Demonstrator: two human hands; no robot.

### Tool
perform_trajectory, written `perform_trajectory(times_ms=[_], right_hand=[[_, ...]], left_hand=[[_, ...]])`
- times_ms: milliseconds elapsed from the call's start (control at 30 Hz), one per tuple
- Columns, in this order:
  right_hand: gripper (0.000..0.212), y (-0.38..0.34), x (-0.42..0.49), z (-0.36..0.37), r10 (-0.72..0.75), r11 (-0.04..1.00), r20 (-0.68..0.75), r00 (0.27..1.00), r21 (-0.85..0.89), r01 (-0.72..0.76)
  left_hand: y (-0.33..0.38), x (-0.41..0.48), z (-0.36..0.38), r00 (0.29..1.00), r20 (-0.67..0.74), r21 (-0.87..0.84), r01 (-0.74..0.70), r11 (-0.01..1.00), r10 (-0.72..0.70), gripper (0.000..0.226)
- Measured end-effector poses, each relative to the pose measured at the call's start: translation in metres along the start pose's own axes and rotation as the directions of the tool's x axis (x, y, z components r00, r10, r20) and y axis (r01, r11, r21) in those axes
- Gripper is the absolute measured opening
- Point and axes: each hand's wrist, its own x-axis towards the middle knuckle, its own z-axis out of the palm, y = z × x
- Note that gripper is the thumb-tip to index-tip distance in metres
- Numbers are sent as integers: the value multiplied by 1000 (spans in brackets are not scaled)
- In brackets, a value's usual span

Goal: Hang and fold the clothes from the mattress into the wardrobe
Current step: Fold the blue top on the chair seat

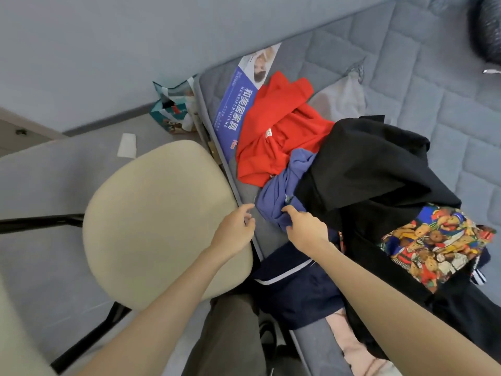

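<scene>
A pile of clothes lies on the grey quilted mattress (pixel 423 77): a red shirt (pixel 279 131), a crumpled blue-purple garment (pixel 282 191), a large black garment (pixel 374 175), a teddy-bear print piece (pixel 433 242) and navy shorts with a white stripe (pixel 295 289). My right hand (pixel 306 226) rests on the lower edge of the blue-purple garment, fingers curling into the cloth. Just left of it, my left hand (pixel 235 229) hovers over the mattress edge with fingers loosely bent, holding nothing.
A cream chair seat (pixel 162 218) on black legs stands close against the mattress on the left. A blue printed label (pixel 238 104) lies on the mattress corner. A gift bag (pixel 173 104) and a white paper (pixel 127 145) sit on the floor.
</scene>
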Motion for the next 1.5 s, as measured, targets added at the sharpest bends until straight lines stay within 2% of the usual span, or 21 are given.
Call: perform_trajectory(times_ms=[100,200,267,333,433,500,567,600,700,733,800,867,933,967,1033,1100,1233,1367,1433,1500], right_hand=[[23,3,4,7,-1,1000,5,1000,21,1],[15,4,-9,1,-102,977,-159,982,171,129],[20,6,-24,-14,-161,948,-279,947,224,227],[23,10,-44,-34,-231,921,-340,912,227,318],[18,16,-77,-68,-350,878,-371,860,190,440],[18,17,-99,-89,-435,850,-384,814,124,513],[15,20,-123,-108,-493,831,-394,775,48,554],[13,23,-135,-117,-505,826,-402,764,31,563],[23,34,-175,-137,-505,823,-436,745,18,568],[22,39,-187,-141,-502,819,-457,734,19,573],[16,46,-210,-145,-496,808,-514,700,24,589],[9,52,-229,-146,-470,798,-594,653,30,601],[6,55,-246,-147,-429,783,-665,612,65,619],[6,55,-256,-148,-405,768,-678,613,112,631],[9,49,-274,-149,-398,737,-659,638,184,650],[10,37,-288,-151,-426,718,-663,616,166,676],[9,-5,-315,-167,-421,671,-717,556,166,723],[13,-50,-339,-191,-440,593,-732,520,197,781],[17,-70,-345,-199,-468,599,-726,504,159,785],[26,-87,-346,-203,-516,639,-667,537,118,760]], left_hand=[[-7,7,-4,1000,1,3,-4,1000,4,43],[-5,6,-13,997,-12,42,-71,997,71,49],[3,1,-20,986,-8,79,-166,983,167,59],[15,-3,-25,955,-8,98,-294,951,296,71],[46,-15,-30,886,35,189,-459,868,462,86],[70,-27,-30,858,98,280,-511,813,505,89],[91,-41,-26,835,153,339,-546,766,528,83],[98,-47,-23,825,167,371,-561,741,540,74],[109,-66,-13,784,171,483,-595,643,597,38],[110,-73,-11,776,169,511,-597,619,608,34],[111,-88,-9,765,151,568,-585,578,626,47],[108,-109,-9,758,97,586,-567,579,645,57],[97,-136,-11,739,-11,552,-557,620,674,49],[91,-150,-13,735,-85,520,-543,659,673,44],[83,-182,-20,768,-238,433,-464,772,595,34],[82,-212,-32,782,-370,343,-387,856,502,18],[82,-272,-68,669,-601,275,-341,899,438,18],[69,-327,-113,566,-737,227,-307,924,369,18],[61,-353,-133,518,-782,240,-262,935,346,23],[50,-373,-151,492,-805,267,-200,943,333,20]])
